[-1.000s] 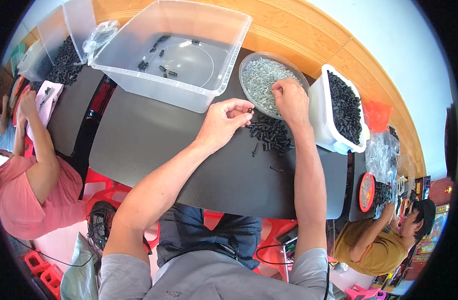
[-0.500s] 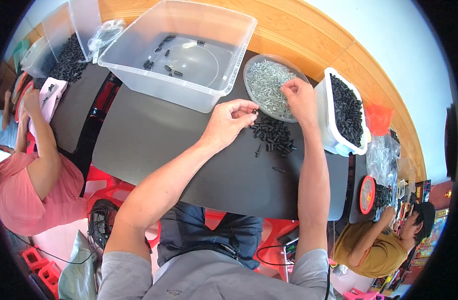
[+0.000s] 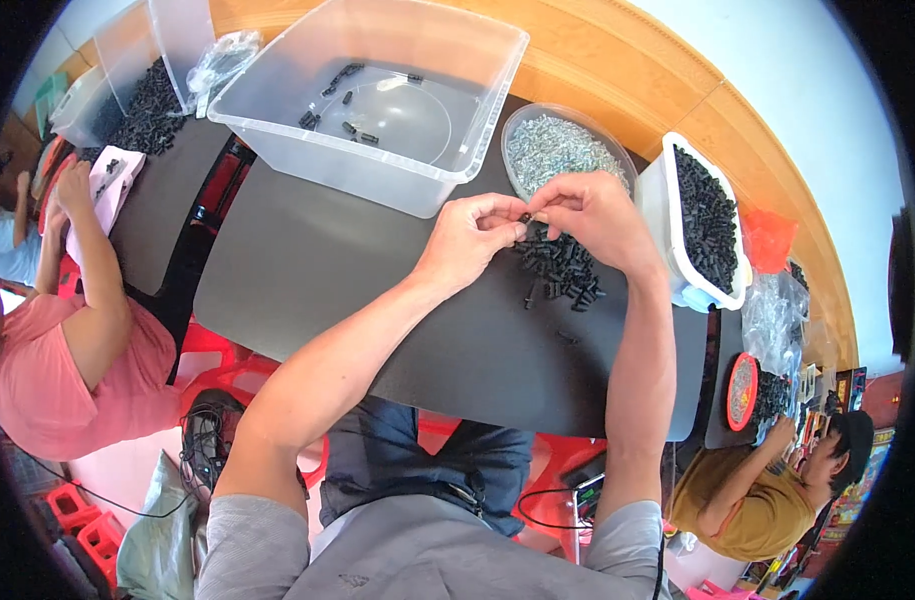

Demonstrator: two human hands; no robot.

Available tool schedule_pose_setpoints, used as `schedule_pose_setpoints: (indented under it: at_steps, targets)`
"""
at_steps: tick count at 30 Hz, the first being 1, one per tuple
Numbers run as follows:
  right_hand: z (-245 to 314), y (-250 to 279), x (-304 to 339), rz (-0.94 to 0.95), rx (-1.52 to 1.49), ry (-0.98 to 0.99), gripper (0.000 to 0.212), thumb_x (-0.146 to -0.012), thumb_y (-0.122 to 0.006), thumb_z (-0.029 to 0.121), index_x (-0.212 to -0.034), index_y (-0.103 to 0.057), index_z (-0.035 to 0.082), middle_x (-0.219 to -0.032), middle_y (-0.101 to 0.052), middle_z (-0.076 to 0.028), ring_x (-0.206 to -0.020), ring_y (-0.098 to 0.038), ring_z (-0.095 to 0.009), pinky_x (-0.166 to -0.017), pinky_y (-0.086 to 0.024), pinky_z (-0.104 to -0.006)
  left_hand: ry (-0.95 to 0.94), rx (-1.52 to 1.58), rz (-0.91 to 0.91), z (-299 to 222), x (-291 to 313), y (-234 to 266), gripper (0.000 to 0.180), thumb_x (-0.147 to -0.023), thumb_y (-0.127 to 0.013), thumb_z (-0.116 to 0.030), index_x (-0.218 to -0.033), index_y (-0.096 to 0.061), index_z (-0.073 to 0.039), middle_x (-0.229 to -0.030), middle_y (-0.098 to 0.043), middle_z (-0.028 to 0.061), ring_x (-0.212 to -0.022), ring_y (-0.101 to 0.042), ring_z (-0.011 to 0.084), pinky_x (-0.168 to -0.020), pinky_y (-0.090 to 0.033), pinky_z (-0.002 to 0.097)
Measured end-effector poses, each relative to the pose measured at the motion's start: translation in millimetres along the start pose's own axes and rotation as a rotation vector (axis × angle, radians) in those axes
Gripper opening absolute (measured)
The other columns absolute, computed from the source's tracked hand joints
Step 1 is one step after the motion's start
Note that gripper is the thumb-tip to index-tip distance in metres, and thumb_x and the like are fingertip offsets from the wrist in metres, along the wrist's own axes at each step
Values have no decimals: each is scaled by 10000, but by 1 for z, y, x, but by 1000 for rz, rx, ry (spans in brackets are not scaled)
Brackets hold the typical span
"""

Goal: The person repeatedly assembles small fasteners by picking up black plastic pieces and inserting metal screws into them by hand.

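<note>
Above the counter [image 3: 307, 265], a black fitting [image 3: 526, 217] is clamped by the left hand [image 3: 464, 240], the pinched right hand [image 3: 599, 222] just frame-right.

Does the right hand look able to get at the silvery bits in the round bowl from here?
Probably yes: the right hand is close to the round bowl, whose open top leaves the silvery bits uncovered. It is, though, meeting the left hand at a small dark piece.

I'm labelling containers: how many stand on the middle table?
3: the clear bin at back left, the round bowl right of it, and the white tub at far right.
</note>
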State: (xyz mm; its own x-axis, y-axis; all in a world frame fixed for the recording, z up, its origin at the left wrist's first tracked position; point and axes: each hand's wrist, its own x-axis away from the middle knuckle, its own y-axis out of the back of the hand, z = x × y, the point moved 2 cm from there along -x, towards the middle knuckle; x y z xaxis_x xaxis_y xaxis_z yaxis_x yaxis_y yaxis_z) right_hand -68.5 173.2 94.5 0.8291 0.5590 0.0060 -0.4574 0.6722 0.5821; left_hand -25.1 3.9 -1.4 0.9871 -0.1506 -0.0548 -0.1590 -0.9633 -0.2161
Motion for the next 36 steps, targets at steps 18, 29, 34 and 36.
schedule_pose_setpoints:
  at_steps: [18, 29, 34, 36]
  targets:
    - [12, -7, 3, -94, 193, 40, 122, -832, -679, 55, -932, -730, 9, -764, -724, -119, -696, -696, -184, -674, -536, -323, -35, 39, -46, 3, -3, 0, 253, -907, -704, -13, -1154, -678, 30, -1006, -711, 75, -889, -674, 110, -788, -557, 254]
    - [-21, 5, 52, -24, 544, -121, 162, -788, -721, 36, -950, -733, 38, -866, -686, -114, -799, -664, -251, -750, -528, -371, -63, -24, -69, 3, -1, 3, 246, -921, -697, -37, -1165, -712, -8, -990, -700, 46, -848, -637, 88, -778, -540, 251]
    - [-28, -8, 62, -91, 527, -134, 154, -791, -735, 76, -943, -730, 54, -861, -677, -107, -826, -668, -270, -749, -524, -398, -65, -53, -47, 1, -2, 1, 247, -911, -695, -35, -1157, -716, -12, -993, -700, 47, -838, -630, 85, -768, -531, 252]
    - [-32, -10, 63, -97, 516, -158, 139, -798, -734, 107, -931, -728, 65, -873, -680, -105, -865, -677, -296, -768, -523, -426, -50, -52, -55, -1, -1, 0, 248, -910, -694, -34, -1156, -716, -10, -997, -701, 50, -838, -631, 86, -767, -532, 252]
